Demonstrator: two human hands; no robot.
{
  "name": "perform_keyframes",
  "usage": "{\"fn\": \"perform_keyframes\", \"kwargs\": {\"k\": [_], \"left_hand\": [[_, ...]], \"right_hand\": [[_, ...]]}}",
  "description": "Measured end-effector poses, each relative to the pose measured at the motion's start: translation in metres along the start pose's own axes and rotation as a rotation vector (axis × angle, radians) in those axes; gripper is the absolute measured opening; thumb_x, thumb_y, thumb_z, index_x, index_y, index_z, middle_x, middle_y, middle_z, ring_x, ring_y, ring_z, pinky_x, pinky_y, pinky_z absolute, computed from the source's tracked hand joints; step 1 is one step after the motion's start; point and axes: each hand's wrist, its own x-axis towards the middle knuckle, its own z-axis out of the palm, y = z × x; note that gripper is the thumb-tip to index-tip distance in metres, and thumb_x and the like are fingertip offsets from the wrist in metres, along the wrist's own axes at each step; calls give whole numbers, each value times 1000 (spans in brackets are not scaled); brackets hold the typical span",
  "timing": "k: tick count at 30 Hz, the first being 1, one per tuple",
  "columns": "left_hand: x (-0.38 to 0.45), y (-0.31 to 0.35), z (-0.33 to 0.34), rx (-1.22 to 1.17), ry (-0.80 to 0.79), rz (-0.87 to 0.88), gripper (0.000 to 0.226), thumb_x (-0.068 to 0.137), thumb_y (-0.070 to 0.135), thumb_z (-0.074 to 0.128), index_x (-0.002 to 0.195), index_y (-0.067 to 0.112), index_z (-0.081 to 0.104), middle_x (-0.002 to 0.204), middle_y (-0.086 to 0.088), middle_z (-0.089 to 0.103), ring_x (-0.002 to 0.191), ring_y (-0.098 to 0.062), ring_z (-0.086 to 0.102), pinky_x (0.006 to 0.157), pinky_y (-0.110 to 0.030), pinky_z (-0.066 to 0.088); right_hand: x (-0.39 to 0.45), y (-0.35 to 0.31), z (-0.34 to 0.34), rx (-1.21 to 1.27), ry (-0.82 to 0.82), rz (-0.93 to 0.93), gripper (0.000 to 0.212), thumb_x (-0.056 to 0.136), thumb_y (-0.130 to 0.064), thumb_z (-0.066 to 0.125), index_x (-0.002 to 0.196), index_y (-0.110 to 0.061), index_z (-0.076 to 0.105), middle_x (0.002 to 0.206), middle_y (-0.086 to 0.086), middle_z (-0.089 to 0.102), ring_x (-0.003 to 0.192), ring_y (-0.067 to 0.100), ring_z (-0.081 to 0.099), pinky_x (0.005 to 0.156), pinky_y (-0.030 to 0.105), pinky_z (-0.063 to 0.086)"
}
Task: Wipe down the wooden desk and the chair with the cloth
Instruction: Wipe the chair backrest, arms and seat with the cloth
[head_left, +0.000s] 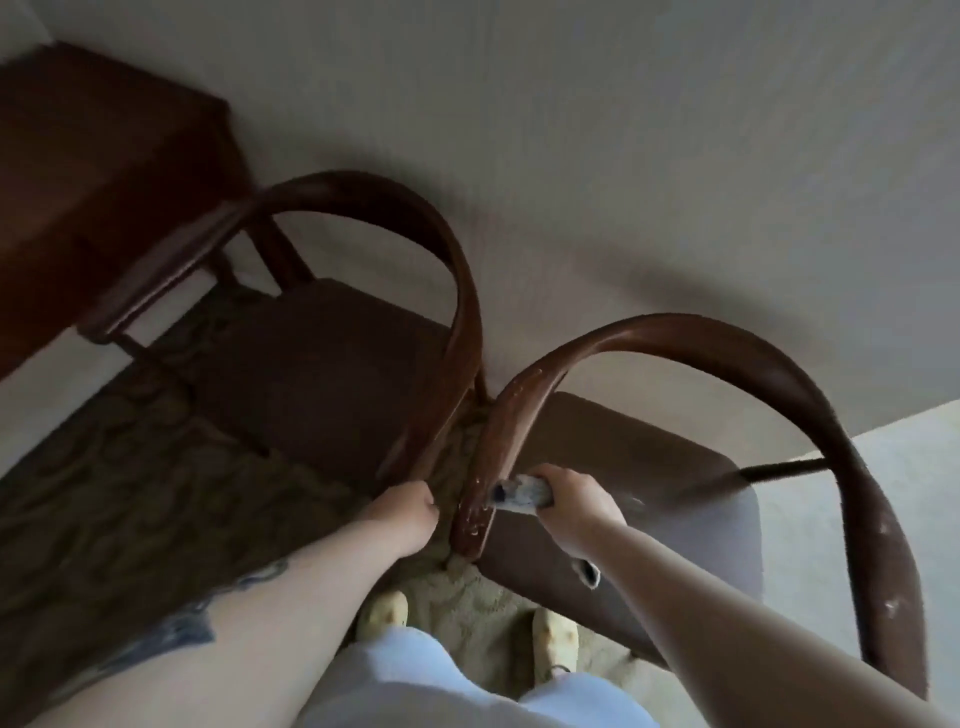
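Observation:
Two dark wooden chairs with curved backs stand side by side below me. The left chair (322, 364) has a brown seat; the right chair (649, 467) shows a scuffed curved armrest (498, 441). My right hand (576, 506) grips a grey-white cloth (519, 493) against the inner side of that armrest's lower end. My left hand (408, 512) sits by the base of the left chair's curved back; its fingers are hidden behind the wood. The dark wooden desk (98, 171) stands at the upper left.
A patterned brown and green rug (130, 493) lies under the chairs and my feet (553, 644). A plain pale wall (623, 156) runs behind the chairs. Pale floor (909, 493) shows at the right. A thin dark rod (779, 470) crosses behind the right chair.

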Motion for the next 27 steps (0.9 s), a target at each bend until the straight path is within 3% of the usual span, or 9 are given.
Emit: {"fn": "perform_keyframes", "kwargs": {"k": [3, 6, 10, 13, 16, 19, 22, 24, 27], "left_hand": [[-5, -8, 51, -138, 83, -172, 27, 100, 26, 39, 112, 16, 61, 125, -7, 61, 115, -25, 57, 90, -27, 44], [-4, -2, 107, -457, 170, -305, 25, 101, 19, 38, 80, 17, 52, 110, -16, 65, 102, -31, 60, 78, -30, 43], [3, 17, 143, -798, 480, -443, 29, 102, 23, 35, 89, 10, 58, 97, -17, 65, 95, -36, 61, 84, -41, 49], [14, 19, 154, -712, 690, -366, 30, 100, 29, 34, 86, 15, 56, 86, -8, 63, 84, -32, 63, 74, -42, 50], [26, 18, 173, -390, 790, -156, 37, 87, 34, 45, 104, 9, 65, 102, -14, 68, 96, -34, 65, 82, -48, 53], [30, 28, 179, -185, 818, -219, 60, 93, 36, 43, 144, 6, 41, 148, -14, 42, 138, -28, 38, 112, -48, 33], [36, 32, 176, -239, 801, -312, 65, 93, 38, 23, 154, 16, 16, 162, -4, 12, 149, -18, 7, 121, -42, 6], [35, 35, 174, -325, 835, -331, 63, 94, 36, 11, 154, 18, 16, 162, -2, 11, 149, -17, 5, 121, -42, 1], [36, 41, 174, -419, 900, -341, 59, 97, 38, 8, 153, 25, 20, 162, 2, 13, 149, -14, 4, 121, -40, -2]], "right_hand": [[5, 19, -6, -28, -30, -133, 46, 83, -7, 49, 114, -38, 60, 92, -9, 66, 80, 15, 62, 62, 28, 48], [8, 36, -1, 23, -25, -227, 49, 83, -9, 51, 120, -41, 56, 101, -12, 67, 88, 13, 62, 68, 29, 50], [7, 50, 23, 18, 111, -412, 54, 82, -9, 57, 129, -35, 56, 122, -11, 64, 109, 15, 60, 81, 30, 51], [23, 50, 54, -43, 252, -743, 57, 79, -12, 66, 134, -22, 57, 138, -4, 57, 131, 18, 49, 106, 42, 43], [44, 48, 90, -280, 132, -1039, 67, 84, -13, 62, 147, -20, 41, 153, -2, 38, 144, 16, 28, 117, 43, 21], [59, 63, 107, -533, -18, -1069, 88, 86, -16, 54, 157, -21, 3, 163, -6, 3, 150, 12, 0, 120, 41, 3], [76, 57, 97, -726, -11, -1100, 90, 92, -15, 45, 151, -24, -22, 159, -8, -22, 145, 10, -22, 117, 41, -12], [94, 44, 84, -766, 13, -1076, 82, 95, -18, 40, 152, -26, -18, 161, -8, -17, 144, 10, -22, 115, 41, -18], [98, 46, 75, -507, 115, -839, 75, 94, -16, 42, 156, -28, 3, 163, -8, 0, 149, 11, -9, 119, 42, -8]]}}
